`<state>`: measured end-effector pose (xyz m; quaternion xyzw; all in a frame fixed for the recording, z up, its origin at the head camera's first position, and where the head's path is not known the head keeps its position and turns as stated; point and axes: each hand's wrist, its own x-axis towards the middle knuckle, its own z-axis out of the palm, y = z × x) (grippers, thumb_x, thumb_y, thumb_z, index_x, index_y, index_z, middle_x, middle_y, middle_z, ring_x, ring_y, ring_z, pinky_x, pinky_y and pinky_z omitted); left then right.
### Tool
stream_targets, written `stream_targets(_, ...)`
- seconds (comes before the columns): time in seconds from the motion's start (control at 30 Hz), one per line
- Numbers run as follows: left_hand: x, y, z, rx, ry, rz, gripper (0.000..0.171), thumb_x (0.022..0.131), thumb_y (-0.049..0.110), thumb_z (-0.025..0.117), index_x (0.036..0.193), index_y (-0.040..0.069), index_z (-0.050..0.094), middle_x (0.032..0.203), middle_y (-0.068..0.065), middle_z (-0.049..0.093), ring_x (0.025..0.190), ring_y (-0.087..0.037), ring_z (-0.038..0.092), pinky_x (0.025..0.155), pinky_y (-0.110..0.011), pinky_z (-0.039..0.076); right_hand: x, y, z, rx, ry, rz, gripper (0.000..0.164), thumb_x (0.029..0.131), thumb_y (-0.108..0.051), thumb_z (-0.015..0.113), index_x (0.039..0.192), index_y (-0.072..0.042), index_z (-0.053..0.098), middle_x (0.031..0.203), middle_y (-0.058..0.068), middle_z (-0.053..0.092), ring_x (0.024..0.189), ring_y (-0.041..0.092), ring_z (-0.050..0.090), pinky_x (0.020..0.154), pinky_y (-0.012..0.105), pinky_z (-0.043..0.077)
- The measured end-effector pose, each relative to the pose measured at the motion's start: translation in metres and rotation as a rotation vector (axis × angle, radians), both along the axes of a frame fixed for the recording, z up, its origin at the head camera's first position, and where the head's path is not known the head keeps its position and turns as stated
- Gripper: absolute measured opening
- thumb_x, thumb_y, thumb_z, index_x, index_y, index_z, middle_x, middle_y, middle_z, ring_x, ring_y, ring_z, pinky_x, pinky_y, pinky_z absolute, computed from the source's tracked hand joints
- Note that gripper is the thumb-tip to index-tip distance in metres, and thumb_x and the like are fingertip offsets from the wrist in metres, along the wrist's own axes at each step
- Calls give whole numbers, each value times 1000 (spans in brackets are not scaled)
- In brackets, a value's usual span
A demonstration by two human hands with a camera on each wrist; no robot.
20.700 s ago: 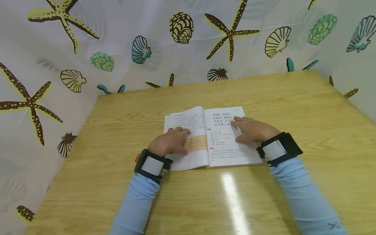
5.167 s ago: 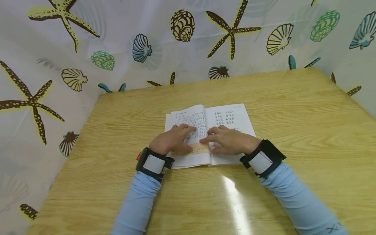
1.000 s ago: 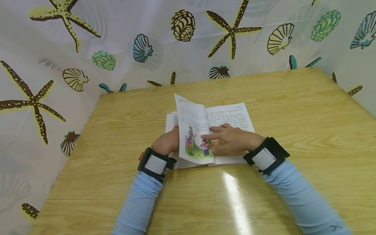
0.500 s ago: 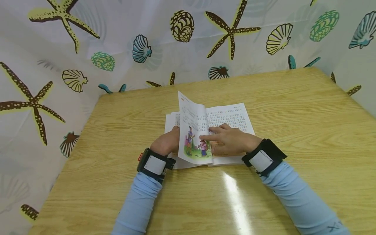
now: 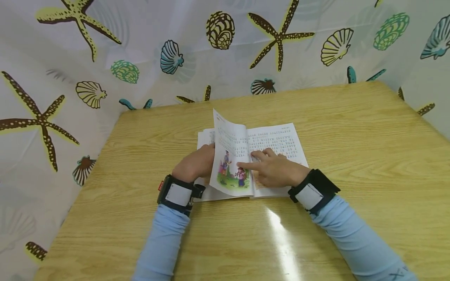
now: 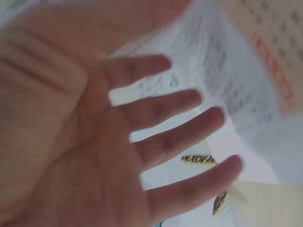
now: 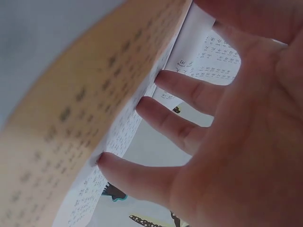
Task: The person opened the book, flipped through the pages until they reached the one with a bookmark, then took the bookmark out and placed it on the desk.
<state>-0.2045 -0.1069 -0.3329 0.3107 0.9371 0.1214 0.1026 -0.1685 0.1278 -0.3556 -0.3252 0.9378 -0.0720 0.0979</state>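
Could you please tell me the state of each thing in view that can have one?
Book: open, lying on the table.
Page with the coloured picture: raised and curved, not lying flat.
Left hand: open, partly behind the raised page.
Right hand: open, over the book.
Wrist straps: fastened.
Patterned cloth: hanging.

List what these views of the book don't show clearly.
Head view: most of the left page, behind the raised page and the left hand.
Head view: part of the right page, covered by the right hand; remaining print, too small.
Left wrist view: peach band, its print blurred.
Right wrist view: tan band, cut off by the left edge.
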Motion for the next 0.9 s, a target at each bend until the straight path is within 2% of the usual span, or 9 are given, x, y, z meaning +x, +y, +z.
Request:
stream_targets(0.17,1,-7,12,70,301,144,58,100,-2,55,153,-4,34,152,-27,40,133,-43,45,91,-52,53,-1,1,0,-5,7,14,57,98,-4,50,152,-22,50,149,25,43,129,50,44,88,67,49)
stream_targets(0.2,1,-7,14,90,341,163,60,99,-3,55,154,-3,32,153,-27,39,133,-44,45,88,-51,55,-1,1,0,-7,8,17,57,98,-4,50,152,-21,50,149,26,43,129,50,44,88,67,49)
stream_targets(0.27,0,-6,15,113,376,149,60,99,-3,56,155,-2,33,152,-26,40,133,-43,45,90,-50,54,-1,1,0,-6,12,21,56,98,-4,51,152,-21,50,148,26,43,129,51,44,88,67,49)
stream_targets(0.33,0,-2,14,82,315,104,59,101,6,61,154,1,37,155,-24,39,136,-43,42,98,-51,50,0,1,1,-3,16,25,56,98,-5,51,152,-21,50,148,26,43,128,51,44,87,67,50)
stream_targets(0.43,1,6,7,-24,94,37,63,100,23,67,155,8,40,160,-20,33,141,-45,35,106,-55,42,0,2,1,2,19,27,55,98,-5,51,152,-20,50,148,26,44,128,51,45,86,67,50)
stream_targets(0.5,1,12,1,-102,-72,33,69,98,32,70,156,13,40,163,-17,28,143,-46,32,107,-58,40,0,3,0,4,18,25,55,99,-6,51,151,-20,50,148,26,44,128,51,45,86,66,50)
stream_targets(0.57,0,17,-5,-147,-175,54,74,95,36,73,157,15,39,164,-14,27,143,-45,32,106,-59,40,0,2,0,5,13,20,54,99,-6,51,151,-21,51,149,25,43,128,50,44,86,66,50)
stream_targets(0.63,0,20,-9,-170,-222,78,76,93,37,75,157,17,38,163,-12,30,143,-43,34,107,-58,40,0,2,0,6,9,18,54,99,-7,51,151,-22,51,149,25,43,129,49,44,88,66,50)
stream_targets(0.9,-1,23,-11,-188,-237,90,78,93,38,75,158,17,37,163,-12,30,144,-41,34,108,-57,39,-2,2,0,-3,4,22,54,99,-8,54,151,-21,51,148,25,44,129,49,44,89,64,50)
